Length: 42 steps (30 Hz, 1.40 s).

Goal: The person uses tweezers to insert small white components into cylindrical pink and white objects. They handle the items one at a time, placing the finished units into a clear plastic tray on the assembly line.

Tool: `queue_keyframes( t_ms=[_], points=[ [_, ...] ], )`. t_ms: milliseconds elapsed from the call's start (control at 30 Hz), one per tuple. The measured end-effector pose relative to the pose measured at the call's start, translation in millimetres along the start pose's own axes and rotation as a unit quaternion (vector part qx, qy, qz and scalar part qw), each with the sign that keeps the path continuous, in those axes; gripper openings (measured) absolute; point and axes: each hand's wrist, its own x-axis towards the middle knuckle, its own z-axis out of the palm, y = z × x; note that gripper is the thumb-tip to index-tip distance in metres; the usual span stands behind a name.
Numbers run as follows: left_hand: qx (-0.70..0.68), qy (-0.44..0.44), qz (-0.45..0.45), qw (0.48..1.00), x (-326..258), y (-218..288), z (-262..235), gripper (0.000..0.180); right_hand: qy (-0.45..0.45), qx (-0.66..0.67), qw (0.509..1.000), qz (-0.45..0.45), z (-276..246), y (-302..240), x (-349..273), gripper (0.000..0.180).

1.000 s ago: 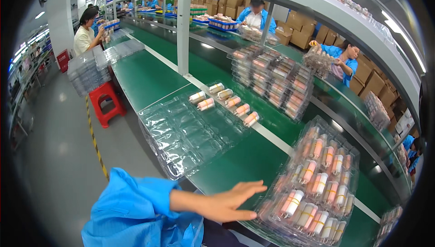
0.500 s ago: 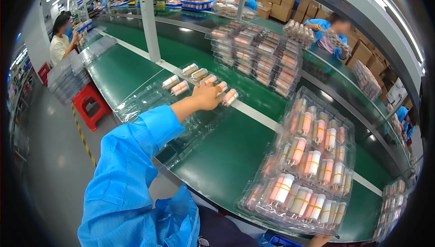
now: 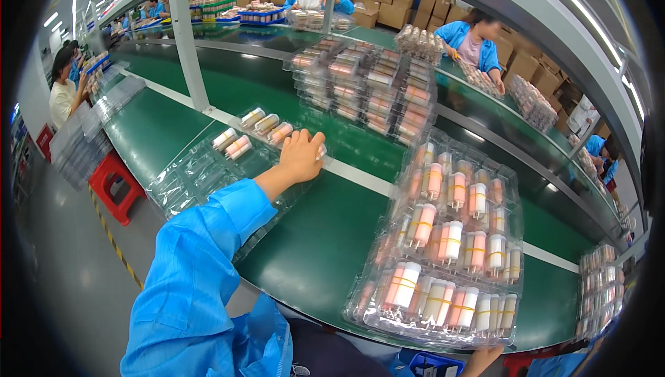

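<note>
My left hand [image 3: 301, 157] reaches across a thin clear plastic tray [image 3: 183, 180], its fingers curled down over the right end of a row of cylinder bundles. A pale bundle of cylinders [image 3: 321, 150] shows at its fingertips, partly covered. Farther left in the tray sit several pink, white and tan bundles [image 3: 237, 147]. At the bottom edge, beside a stack of filled clear trays [image 3: 450, 266], only a bit of my right hand [image 3: 483, 359] or wrist shows; its fingers are hidden. The stacked trays hold upright cylinders with metal prongs and yellow bands.
More filled trays are piled on the green table [image 3: 298, 245] beyond and at far right [image 3: 601, 287]. A metal post [image 3: 185, 45] rises behind the tray. Left are a red stool [image 3: 116, 186] and empty trays [image 3: 82, 145]. People in blue work across the table.
The view has swung, shifting the scene leftward. My left hand has moved right along the row, now covering the end bundle. Across the table, a person has lowered a tray.
</note>
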Motion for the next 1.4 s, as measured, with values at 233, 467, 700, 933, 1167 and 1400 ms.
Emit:
queue_keyframes(
  t_ms=[233, 467, 700, 933, 1167, 1400],
  points=[
    [-0.116, 0.092, 0.064, 0.987, -8, -9, 3, 0.038, -0.077, -0.015, 0.997, 0.011, -7, -13, -2, 0.023],
    [-0.383, 0.048, -0.040, 0.921, -7, 7, -13, 0.040, -0.058, 0.009, 0.998, -0.012, -3, -41, -3, 0.022],
    [-0.665, -0.102, -0.154, 0.724, -12, 18, -36, 0.038, -0.049, 0.052, 0.996, 0.043, 2, -42, -4, 0.019],
    [-0.784, -0.143, -0.172, 0.580, -82, 71, -130, 0.037, -0.052, 0.097, 0.993, 0.052, 2, -55, -4, 0.012],
    [-0.737, -0.039, -0.026, 0.675, -191, 110, -143, 0.051, 0.182, 0.116, 0.973, 0.079, -19, -129, 9, 0.032],
    [-0.746, -0.028, 0.038, 0.664, -231, 136, -115, 0.052, 0.046, 0.422, 0.900, -0.096, 20, -245, -17, 0.031]
  ],
)
